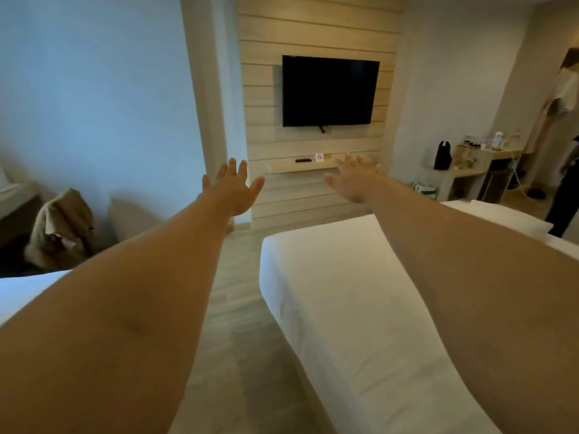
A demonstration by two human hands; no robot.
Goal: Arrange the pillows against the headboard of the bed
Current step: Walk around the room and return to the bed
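Observation:
Both my arms stretch straight out ahead, away from the bed. My left hand [233,189] has its fingers spread and holds nothing. My right hand [355,180] is also spread and empty. A bed with a white sheet [351,296] lies below my right arm. A white pillow [513,219] rests on its far right side, partly hidden by my right arm. A beige cushion [131,219] leans against the wall at the left. No headboard is in view.
A second white bed [22,292] shows at the lower left, with a floor aisle [238,308] between the beds. A wall TV [329,90] and a small shelf [300,166] face me. A bag-laden chair [59,230] stands left; a desk [470,164] and a standing person [564,145] are at right.

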